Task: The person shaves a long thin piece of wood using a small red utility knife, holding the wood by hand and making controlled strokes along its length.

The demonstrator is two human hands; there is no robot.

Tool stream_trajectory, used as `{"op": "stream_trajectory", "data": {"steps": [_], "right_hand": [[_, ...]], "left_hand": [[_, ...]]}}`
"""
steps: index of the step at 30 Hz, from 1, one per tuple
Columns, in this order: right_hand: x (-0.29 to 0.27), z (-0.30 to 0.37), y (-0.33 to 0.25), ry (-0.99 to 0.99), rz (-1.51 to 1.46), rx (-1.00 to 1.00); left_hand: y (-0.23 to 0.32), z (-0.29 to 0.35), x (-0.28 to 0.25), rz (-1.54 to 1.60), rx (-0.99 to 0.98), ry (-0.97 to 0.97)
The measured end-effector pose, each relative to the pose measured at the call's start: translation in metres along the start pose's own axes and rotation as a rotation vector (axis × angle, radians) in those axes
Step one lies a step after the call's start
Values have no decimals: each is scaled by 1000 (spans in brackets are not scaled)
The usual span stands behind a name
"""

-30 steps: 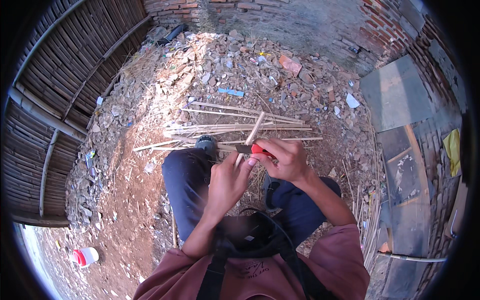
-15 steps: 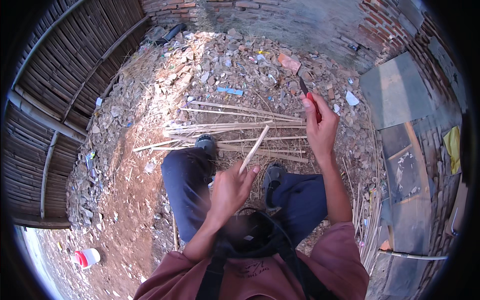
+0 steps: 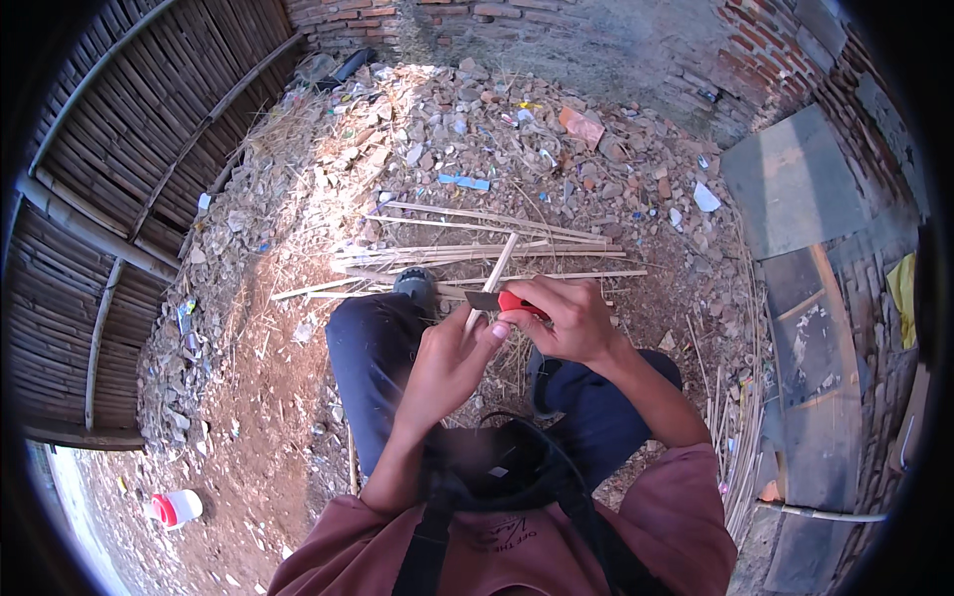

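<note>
A pale bamboo strip (image 3: 502, 262) slants up and away from my left hand (image 3: 446, 356), which is closed around its lower part. My right hand (image 3: 569, 316) is wrapped around the red handle of a knife (image 3: 484, 300). The dark blade lies across the strip, just above my left thumb, and points to the left. Both hands are close together above the gap between my legs. Past my feet, several more bamboo strips (image 3: 477, 254) lie on the ground, mostly running left to right.
Rubble (image 3: 427, 129) with scraps of litter covers the ground ahead. A bamboo-slat wall (image 3: 109, 129) rises at left, a brick wall (image 3: 556, 40) at the back. Grey boards (image 3: 795, 184) lean at right. A red-and-white container (image 3: 177, 509) lies at lower left. Long thin strips (image 3: 743, 467) lie at right.
My right hand has brought the knife down and left from the upper right, laying its blade on the bamboo strip. My left hand has shifted only slightly.
</note>
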State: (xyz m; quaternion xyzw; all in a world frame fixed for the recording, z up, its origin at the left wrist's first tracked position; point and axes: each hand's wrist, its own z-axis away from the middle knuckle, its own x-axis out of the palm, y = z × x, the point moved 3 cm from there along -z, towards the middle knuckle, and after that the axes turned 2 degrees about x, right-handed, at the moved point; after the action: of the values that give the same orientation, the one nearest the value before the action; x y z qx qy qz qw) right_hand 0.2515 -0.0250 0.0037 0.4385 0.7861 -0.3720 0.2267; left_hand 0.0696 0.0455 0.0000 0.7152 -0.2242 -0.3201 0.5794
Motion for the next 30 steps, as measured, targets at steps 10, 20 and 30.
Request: {"op": "stream_trajectory", "data": {"steps": [10,20,30], "right_hand": [[0,-1,2,-9,-23,20],[1,-2,-8,34,81,46],[-2,-4,-11,90,228,61]], "left_hand": [[-2,-2,5,-94,92,56],[-19,-6,4,37,-30,-45],[-20,-9,8,-82,-107,68]]}}
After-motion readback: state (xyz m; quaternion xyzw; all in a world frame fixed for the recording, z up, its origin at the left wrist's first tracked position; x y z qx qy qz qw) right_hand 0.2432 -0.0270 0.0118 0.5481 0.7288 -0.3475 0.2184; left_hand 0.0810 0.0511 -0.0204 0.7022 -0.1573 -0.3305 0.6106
